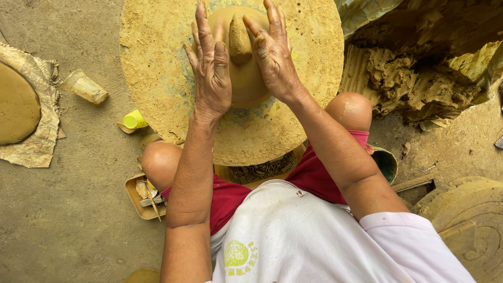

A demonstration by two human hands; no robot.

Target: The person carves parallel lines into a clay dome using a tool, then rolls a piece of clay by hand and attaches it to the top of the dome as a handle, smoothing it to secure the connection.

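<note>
From the head view, a mound of wet clay (242, 63) is seen sitting at the centre of a large round potter's wheel (157, 68), its narrow peak raised between both hands. The left hand (211, 73) is laid flat against the mound's left flank, fingers (203, 26) stretched out and released, nothing gripped. The right hand (273, 52) is pressed to the right flank, fingers likewise spread and unclenched, the clay only touched, not clasped. The wheel is framed by two bare knees, with red shorts (314, 175) below. On the earthen floor to the left, a toppled plastic cup (85, 87) and a small yellow cup (134, 120) are spotted. A heap of raw clay (414, 78) is piled well to the right.
</note>
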